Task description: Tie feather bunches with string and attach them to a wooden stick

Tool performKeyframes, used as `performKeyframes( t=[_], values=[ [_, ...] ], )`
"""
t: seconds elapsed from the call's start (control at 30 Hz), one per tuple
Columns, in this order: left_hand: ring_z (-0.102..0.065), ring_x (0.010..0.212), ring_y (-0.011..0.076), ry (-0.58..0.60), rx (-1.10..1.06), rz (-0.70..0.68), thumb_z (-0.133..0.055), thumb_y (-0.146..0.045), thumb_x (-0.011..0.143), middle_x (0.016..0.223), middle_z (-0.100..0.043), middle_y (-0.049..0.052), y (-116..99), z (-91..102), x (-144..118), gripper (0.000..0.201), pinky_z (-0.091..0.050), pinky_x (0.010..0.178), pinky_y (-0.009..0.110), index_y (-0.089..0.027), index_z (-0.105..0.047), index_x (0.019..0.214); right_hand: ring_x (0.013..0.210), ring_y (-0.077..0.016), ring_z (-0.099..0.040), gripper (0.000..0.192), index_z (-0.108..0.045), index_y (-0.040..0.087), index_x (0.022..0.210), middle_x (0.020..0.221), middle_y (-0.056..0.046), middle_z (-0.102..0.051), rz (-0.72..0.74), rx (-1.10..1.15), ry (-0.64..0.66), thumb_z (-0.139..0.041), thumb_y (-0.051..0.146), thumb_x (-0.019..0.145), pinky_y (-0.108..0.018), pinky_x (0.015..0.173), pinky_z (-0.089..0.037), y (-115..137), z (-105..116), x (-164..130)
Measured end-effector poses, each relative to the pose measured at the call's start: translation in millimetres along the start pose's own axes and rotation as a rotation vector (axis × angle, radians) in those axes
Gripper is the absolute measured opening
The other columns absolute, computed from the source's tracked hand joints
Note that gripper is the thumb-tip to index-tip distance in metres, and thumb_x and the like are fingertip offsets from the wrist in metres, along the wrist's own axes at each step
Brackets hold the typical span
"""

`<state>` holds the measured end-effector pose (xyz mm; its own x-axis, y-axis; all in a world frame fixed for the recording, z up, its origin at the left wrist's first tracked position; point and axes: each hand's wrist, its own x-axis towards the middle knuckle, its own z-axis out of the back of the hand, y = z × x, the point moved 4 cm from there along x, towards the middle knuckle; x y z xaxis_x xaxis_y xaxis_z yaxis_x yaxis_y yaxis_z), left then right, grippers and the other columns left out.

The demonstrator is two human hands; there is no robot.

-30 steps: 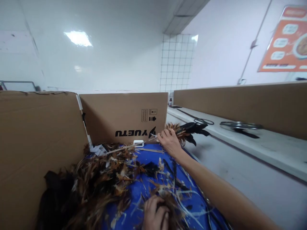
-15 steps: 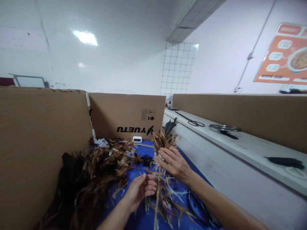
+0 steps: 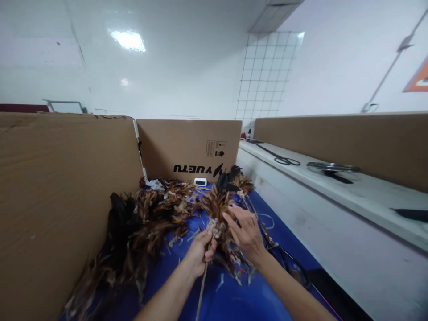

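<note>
My left hand (image 3: 199,253) is closed in a pinch round the thin stick of a feather duster, just below its whitish bound base. Brown feathers (image 3: 216,203) fan upward from that base, and the stick (image 3: 202,290) runs down toward me. Against the right side of the feathers, my right hand (image 3: 245,229) has its fingers stretched out and apart, gripping nothing. Loose feathers and pale strips lie below it on the blue surface (image 3: 237,294). A second feathered bunch (image 3: 242,183) with its own stick lies behind, to the right.
A large pile of brown and black feathers (image 3: 150,223) spreads along the left. Cardboard panels (image 3: 67,178) enclose the left and back, near a small white digital device (image 3: 200,182). Scissors (image 3: 286,160) and a round metal-rimmed object (image 3: 332,167) lie on the white ledge (image 3: 377,189).
My left hand has moved up and closed on the stick. My right hand has shifted off the base to the feathers' side. The view has turned slightly right.
</note>
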<state>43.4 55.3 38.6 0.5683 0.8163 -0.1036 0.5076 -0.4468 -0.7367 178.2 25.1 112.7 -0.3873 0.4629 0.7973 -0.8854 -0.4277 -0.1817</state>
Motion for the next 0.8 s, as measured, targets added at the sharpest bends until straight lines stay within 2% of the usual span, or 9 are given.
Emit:
performKeyframes(
  t=[0.1, 0.2, 0.3, 0.4, 0.5, 0.6, 0.7, 0.8],
  values=[
    [-0.029, 0.030, -0.0015, -0.034, -0.048, -0.011, -0.062, -0.037, 0.076, 0.063, -0.058, -0.001, 7, 7.2, 0, 0.028, -0.008, 0.031, 0.014, -0.014, -0.047, 0.083, 0.118, -0.0263, -0.044, 0.038, -0.052, 0.020, 0.119, 0.119, -0.013, -0.054, -0.148, 0.049, -0.036, -0.045, 0.009, 0.083, -0.047, 0.094, -0.037, -7, 2, -16],
    [-0.033, 0.033, -0.0021, -0.082, -0.069, -0.008, -0.061, -0.032, 0.077, 0.082, -0.064, 0.005, 10, 12.8, 1, 0.028, -0.011, 0.031, 0.012, -0.015, -0.048, 0.093, 0.109, -0.0252, -0.049, 0.029, -0.056, 0.017, 0.110, 0.110, -0.012, -0.057, -0.225, 0.103, 0.035, -0.044, 0.011, 0.084, -0.044, 0.092, -0.039, -14, -7, -33],
    [-0.031, 0.033, -0.0032, -0.110, -0.083, -0.041, -0.060, -0.027, 0.078, 0.093, -0.064, 0.008, 7, 19.0, 3, 0.021, -0.014, 0.030, 0.011, -0.014, -0.049, 0.091, 0.099, -0.0232, -0.053, 0.022, -0.058, 0.017, 0.100, 0.099, -0.009, -0.061, -0.295, 0.168, 0.109, -0.043, 0.013, 0.086, -0.042, 0.087, -0.040, -23, -22, -52],
    [-0.028, 0.033, -0.0038, -0.134, -0.107, -0.091, -0.059, -0.024, 0.079, 0.093, -0.065, 0.007, 0, 27.7, 5, 0.016, -0.015, 0.029, 0.010, -0.014, -0.049, 0.087, 0.092, -0.0221, -0.056, 0.018, -0.058, 0.018, 0.096, 0.092, -0.008, -0.063, -0.370, 0.239, 0.113, -0.042, 0.016, 0.087, -0.040, 0.083, -0.041, -31, -36, -70],
    [-0.025, 0.032, -0.0039, -0.125, -0.101, -0.122, -0.057, -0.025, 0.081, 0.081, -0.064, 0.004, -6, 35.1, 5, 0.016, -0.016, 0.029, 0.011, -0.011, -0.054, 0.088, 0.090, -0.0218, -0.056, 0.016, -0.058, 0.019, 0.095, 0.092, -0.007, -0.063, -0.419, 0.316, 0.148, -0.045, 0.022, 0.087, -0.038, 0.081, -0.042, -33, -45, -79],
    [-0.025, 0.033, -0.0039, -0.134, -0.088, -0.136, -0.054, -0.026, 0.082, 0.081, -0.063, 0.004, -9, 39.8, 6, 0.017, -0.017, 0.029, 0.011, -0.010, -0.056, 0.086, 0.094, -0.0220, -0.056, 0.019, -0.057, 0.021, 0.102, 0.098, -0.007, -0.063, -0.403, 0.366, 0.271, -0.048, 0.027, 0.086, -0.038, 0.082, -0.042, -28, -48, -79],
    [-0.026, 0.033, -0.0036, -0.139, -0.100, -0.118, -0.052, -0.031, 0.083, 0.083, -0.060, 0.002, -8, 40.9, 7, 0.020, -0.018, 0.028, 0.011, -0.014, -0.054, 0.093, 0.096, -0.0221, -0.054, 0.028, -0.053, 0.024, 0.113, 0.102, -0.006, -0.062, -0.322, 0.398, 0.404, -0.049, 0.027, 0.086, -0.039, 0.082, -0.041, -18, -47, -76],
    [-0.024, 0.033, -0.0034, -0.117, -0.117, -0.084, -0.051, -0.036, 0.084, 0.076, -0.054, -0.001, -6, 39.5, 8, 0.029, -0.017, 0.028, 0.010, -0.016, -0.051, 0.105, 0.089, -0.0211, -0.054, 0.020, -0.059, 0.025, 0.102, 0.092, -0.005, -0.063, -0.235, 0.430, 0.495, -0.047, 0.021, 0.086, -0.038, 0.079, -0.040, -7, -45, -76]
  ],
)
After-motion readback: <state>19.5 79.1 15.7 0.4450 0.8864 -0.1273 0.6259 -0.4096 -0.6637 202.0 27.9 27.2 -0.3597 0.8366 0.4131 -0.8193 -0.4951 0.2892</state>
